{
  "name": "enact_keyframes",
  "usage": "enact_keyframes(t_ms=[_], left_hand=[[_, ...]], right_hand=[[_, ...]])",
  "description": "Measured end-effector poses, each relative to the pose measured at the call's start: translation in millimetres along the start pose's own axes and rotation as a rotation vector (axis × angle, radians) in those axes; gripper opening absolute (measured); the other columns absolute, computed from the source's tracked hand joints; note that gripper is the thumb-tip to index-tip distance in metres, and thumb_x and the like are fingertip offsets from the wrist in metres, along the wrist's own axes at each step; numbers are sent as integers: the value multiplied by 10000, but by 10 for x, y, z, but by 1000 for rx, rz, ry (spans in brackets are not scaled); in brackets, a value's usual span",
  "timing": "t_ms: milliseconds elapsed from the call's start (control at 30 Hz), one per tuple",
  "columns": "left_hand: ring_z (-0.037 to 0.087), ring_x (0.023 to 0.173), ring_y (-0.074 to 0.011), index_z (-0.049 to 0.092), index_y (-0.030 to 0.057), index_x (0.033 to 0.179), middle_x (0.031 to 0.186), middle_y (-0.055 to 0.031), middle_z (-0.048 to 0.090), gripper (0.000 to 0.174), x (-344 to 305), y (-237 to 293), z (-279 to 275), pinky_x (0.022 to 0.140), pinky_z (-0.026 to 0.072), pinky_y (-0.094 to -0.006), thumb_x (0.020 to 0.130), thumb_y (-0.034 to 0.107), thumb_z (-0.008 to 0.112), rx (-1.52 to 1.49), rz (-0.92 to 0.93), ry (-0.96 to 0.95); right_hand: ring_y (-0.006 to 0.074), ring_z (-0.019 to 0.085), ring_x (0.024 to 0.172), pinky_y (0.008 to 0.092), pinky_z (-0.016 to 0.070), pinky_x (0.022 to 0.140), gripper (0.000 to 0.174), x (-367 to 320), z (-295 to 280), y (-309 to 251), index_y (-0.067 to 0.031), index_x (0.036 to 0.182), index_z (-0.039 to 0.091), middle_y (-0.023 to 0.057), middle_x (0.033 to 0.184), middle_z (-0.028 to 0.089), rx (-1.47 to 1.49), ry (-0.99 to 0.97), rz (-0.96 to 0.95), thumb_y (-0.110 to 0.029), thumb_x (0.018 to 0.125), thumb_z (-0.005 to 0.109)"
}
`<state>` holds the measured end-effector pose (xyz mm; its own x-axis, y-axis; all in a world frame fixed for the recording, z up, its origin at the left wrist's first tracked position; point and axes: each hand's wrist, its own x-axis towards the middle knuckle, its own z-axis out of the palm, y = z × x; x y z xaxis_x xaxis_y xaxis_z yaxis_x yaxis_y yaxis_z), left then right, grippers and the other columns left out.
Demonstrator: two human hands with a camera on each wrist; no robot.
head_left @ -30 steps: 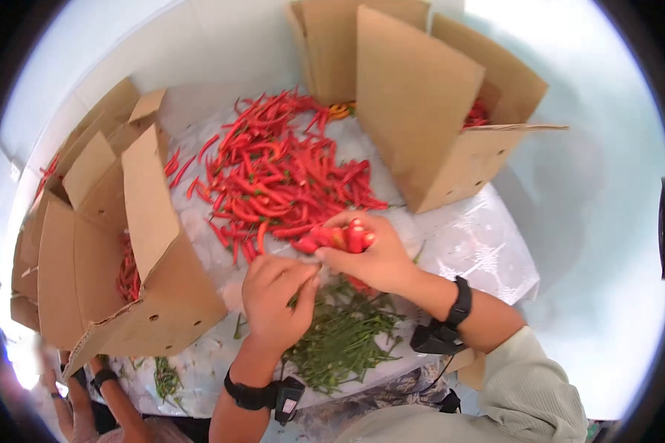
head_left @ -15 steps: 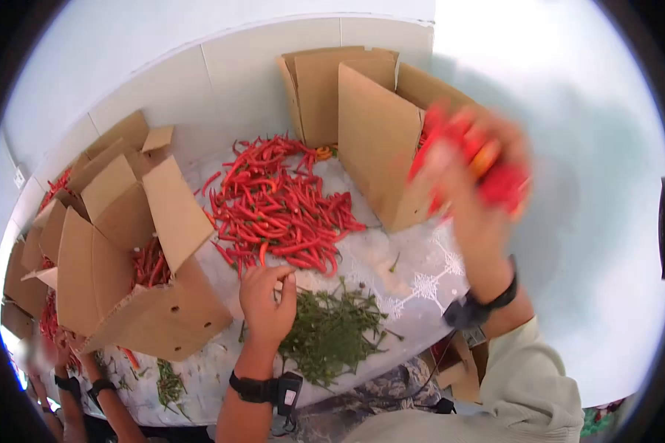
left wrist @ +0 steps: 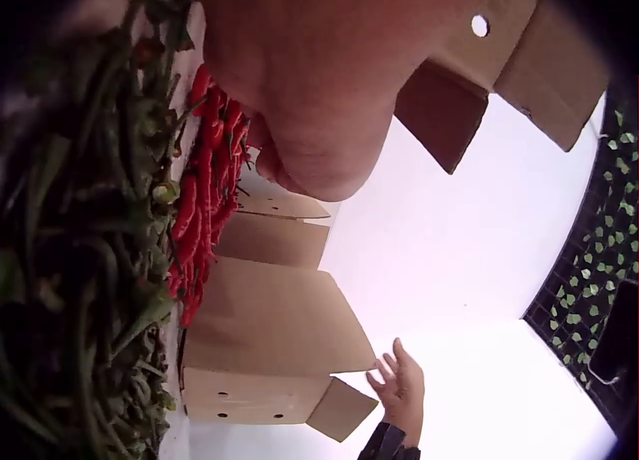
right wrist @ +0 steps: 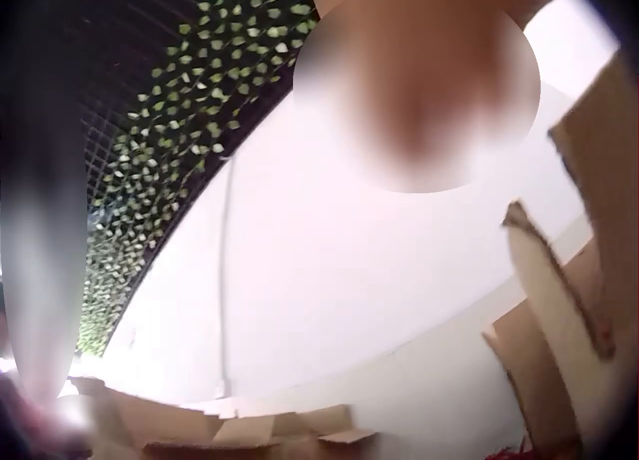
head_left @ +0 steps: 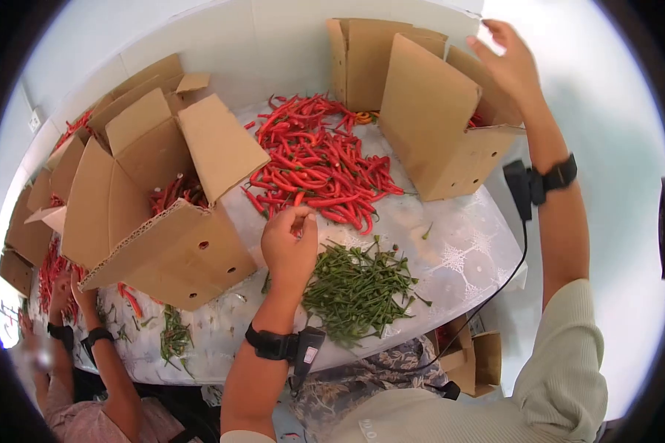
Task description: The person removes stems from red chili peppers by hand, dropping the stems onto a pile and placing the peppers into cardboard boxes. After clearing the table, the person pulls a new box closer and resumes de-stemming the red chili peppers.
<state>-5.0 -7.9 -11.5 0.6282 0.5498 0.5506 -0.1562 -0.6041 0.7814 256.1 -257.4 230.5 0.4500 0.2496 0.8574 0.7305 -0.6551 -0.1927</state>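
Note:
My right hand (head_left: 511, 63) is raised over the right cardboard box (head_left: 430, 122), fingers spread and holding nothing. The left wrist view also shows this hand (left wrist: 401, 385) beside the box flaps. My left hand (head_left: 290, 247) stays low between the heap of red chillies (head_left: 321, 162) and the pile of green chilli stems (head_left: 362, 292). Its fingers are loosely curled, with nothing visible in them. A few red chillies (head_left: 477, 119) show inside the right box.
Another open cardboard box (head_left: 177, 255) with red chillies in it stands on the left. Beyond it are more boxes and another person's arms (head_left: 118, 376). A patterned clear cover (head_left: 458, 255) lies over the table. One loose stem (head_left: 427, 231) lies right of the pile.
My right hand took a bunch of red chillies from beside my left hand up to the right box and has let them go. My left hand has stayed near the stem pile.

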Motion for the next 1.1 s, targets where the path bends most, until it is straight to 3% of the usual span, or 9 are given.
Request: enact_keyframes(t_ms=[67, 167, 233, 400, 600, 700, 900, 1000, 1100], left_hand=[[591, 728, -118, 614, 18, 959, 806, -37, 619, 127, 20, 39, 3, 650, 473, -281, 860, 73, 672, -25, -111, 64], [581, 730, -106, 552, 28, 985, 807, -40, 612, 174, 50, -46, 1, 645, 464, -262, 865, 71, 669, -57, -224, 95], [572, 727, -97, 529, 34, 1000, 812, -40, 608, 193, 45, -120, 1, 642, 456, -249, 870, 71, 667, -79, -244, 107], [557, 710, -106, 539, 34, 1006, 821, -45, 601, 189, 71, -94, -18, 653, 454, -251, 872, 78, 664, -93, -269, 153], [558, 924, -268, 620, 59, 945, 919, -90, 597, 237, 100, -70, -56, 823, 445, -405, 813, 219, 736, 539, 19, 52], [526, 990, -314, 662, 78, 885, 950, -100, 577, 257, 99, 45, -56, 868, 420, -429, 773, 283, 768, 598, -78, -55], [535, 962, -306, 697, 83, 821, 927, -100, 564, 231, 153, -40, 68, 847, 429, -420, 749, 284, 786, 723, -75, -82], [541, 945, -293, 698, 75, 811, 917, -96, 559, 191, 138, 5, 31, 837, 430, -402, 741, 226, 792, 616, -95, -71], [538, 915, -268, 697, 71, 812, 896, -79, 545, 165, 43, 129, 2, 821, 422, -373, 719, 157, 803, 453, 7, -24]], right_hand=[[245, 651, 1015, 371, 506, 893, 372, -293, -103, -596, -72, 1116, 656, 129, 1092, 676, 119, 249, -119, -328, 850, 705], [247, 656, 773, 350, 522, 741, 99, -995, 10, -1353, -84, 915, 665, 72, 866, 672, 180, -85, -219, -117, 822, 669], [270, 632, 819, 404, 518, 742, 113, -1417, 465, -1456, -95, 862, 676, 88, 838, 632, 337, -282, -398, -162, 777, 708], [299, 602, 944, 405, 496, 821, 193, -2073, 1306, -1469, -59, 917, 716, 100, 921, 639, 400, -651, -287, -133, 740, 736], [312, 577, 973, 426, 480, 858, 230, -2029, 1293, -1356, -60, 970, 681, 96, 923, 602, 237, -863, -339, -129, 756, 728], [291, 605, 898, 391, 495, 794, 251, -2058, 1087, -1242, -53, 1022, 638, 101, 917, 617, 345, -820, -377, -125, 796, 719], [144, 587, 684, 290, 480, 623, 212, -2187, 903, -1168, -38, 1065, 578, 35, 807, 612, 1069, -705, 511, -211, 953, 628], [80, 565, 711, 264, 484, 626, 253, -2138, 877, -1053, -24, 1033, 616, -11, 780, 605, 1284, -916, 877, -258, 948, 659], [73, 575, 736, 260, 492, 662, 262, -2135, 880, -1072, -15, 986, 662, -17, 779, 632, 1037, -986, 800, -261, 910, 710]])
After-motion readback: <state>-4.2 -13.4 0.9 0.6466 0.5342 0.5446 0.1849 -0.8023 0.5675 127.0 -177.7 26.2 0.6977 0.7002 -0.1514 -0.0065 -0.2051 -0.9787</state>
